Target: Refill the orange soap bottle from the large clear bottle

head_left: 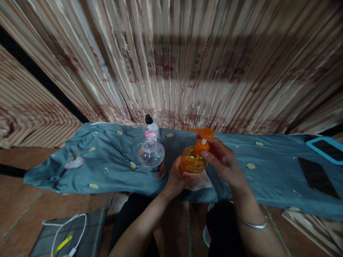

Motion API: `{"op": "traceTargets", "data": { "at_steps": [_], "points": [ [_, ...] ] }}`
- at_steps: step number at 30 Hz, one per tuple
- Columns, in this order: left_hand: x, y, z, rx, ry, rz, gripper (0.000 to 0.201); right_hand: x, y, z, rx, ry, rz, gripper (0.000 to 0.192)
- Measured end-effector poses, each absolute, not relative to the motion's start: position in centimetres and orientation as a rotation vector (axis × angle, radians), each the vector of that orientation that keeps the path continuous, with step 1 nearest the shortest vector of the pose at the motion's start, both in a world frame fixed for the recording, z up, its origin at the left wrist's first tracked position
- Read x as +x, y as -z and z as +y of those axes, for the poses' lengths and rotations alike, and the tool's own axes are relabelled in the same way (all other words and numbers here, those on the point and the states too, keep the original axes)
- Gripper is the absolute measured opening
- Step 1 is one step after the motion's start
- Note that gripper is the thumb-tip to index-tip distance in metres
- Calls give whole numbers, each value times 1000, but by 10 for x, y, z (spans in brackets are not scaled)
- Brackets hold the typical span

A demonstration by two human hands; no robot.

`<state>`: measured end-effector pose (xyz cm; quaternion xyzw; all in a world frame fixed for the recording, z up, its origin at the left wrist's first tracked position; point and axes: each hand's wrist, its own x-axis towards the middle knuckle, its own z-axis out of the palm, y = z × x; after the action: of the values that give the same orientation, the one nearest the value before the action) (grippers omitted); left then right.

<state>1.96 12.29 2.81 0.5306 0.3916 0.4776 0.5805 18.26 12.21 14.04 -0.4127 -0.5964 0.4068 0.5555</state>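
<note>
The left hand (175, 178) is wrapped around the lower side of an orange bottle (192, 162), with the fingers pressed together on its body, and it holds the bottle upright just above the front edge of the table (268, 171). The table is covered by a blue-grey cloth (112, 160) with small yellow marks. The right hand (222, 159) is at the top of the bottle: its thumb and fingers pinch the orange pump head (203, 137), and the spout points to the left. On this wrist sits a thin silver bangle (253, 225).

Under the bottle lies a pale piece of paper or tissue (199, 182). Just to the left of the left hand stands a clear bottle (151, 155), and behind it, close, a smaller bottle with a black cap and a pink label (150, 129). At the far right of the table lie a dark phone (317, 178) and a device in a light blue case (325, 148). On the floor at lower left is a dark box with a white cable (72, 235).
</note>
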Motion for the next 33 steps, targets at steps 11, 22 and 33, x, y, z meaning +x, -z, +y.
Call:
{"op": "traceTargets", "data": {
  "at_steps": [11, 22, 33],
  "points": [
    [21, -29, 124, 1235, -1103, 894, 79, 181, -129, 127, -922, -906, -1334, 33],
    [19, -24, 125, 1306, -1093, 959, 82, 178, -127, 127, -880, -902, -1322, 42],
    [19, -20, 125, 1280, -1093, 935, 86, 177, -130, 126, -902, -908, -1328, 50]
  ]
}}
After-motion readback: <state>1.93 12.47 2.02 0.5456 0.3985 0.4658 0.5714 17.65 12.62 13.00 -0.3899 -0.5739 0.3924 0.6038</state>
